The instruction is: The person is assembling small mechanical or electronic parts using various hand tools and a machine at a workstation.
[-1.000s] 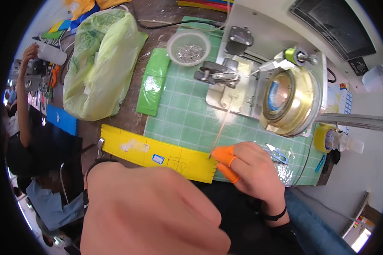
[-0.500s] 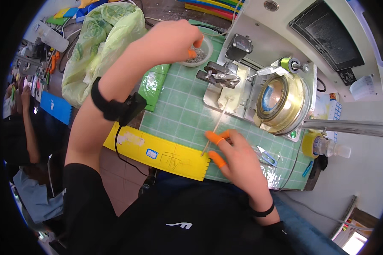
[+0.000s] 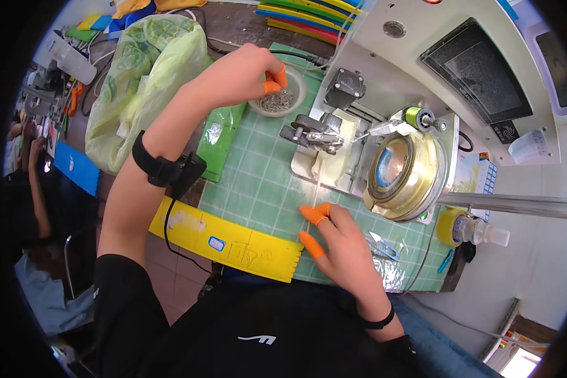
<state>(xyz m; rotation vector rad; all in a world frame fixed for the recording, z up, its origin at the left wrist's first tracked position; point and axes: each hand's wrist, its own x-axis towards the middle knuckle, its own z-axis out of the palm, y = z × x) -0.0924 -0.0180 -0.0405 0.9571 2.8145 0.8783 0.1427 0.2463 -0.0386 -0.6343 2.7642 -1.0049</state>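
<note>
My left hand, with orange finger cots, reaches into a white bowl of small metal pieces. Its thumb and fingers are pinched together; anything between them is too small to make out. A thin pale rod runs from the bench machine's clamp toward me. Beside its near end is my right hand, also in orange finger cots, with thumb and index finger apart. The index fingertip lies over the rod, hiding part of it. Right of the clamp sits a round brass-coloured wheel.
A green gridded mat covers the bench. A yellow plastic strip lies along its front edge, a green strip left of the bowl. Small snips are right of my right hand. A pale green bag stands at far left.
My left hand has drawn slightly back, its thumb and fingers closing together over the metal pieces. The right fingers have come over the rod. The whole view has shifted slightly.
</note>
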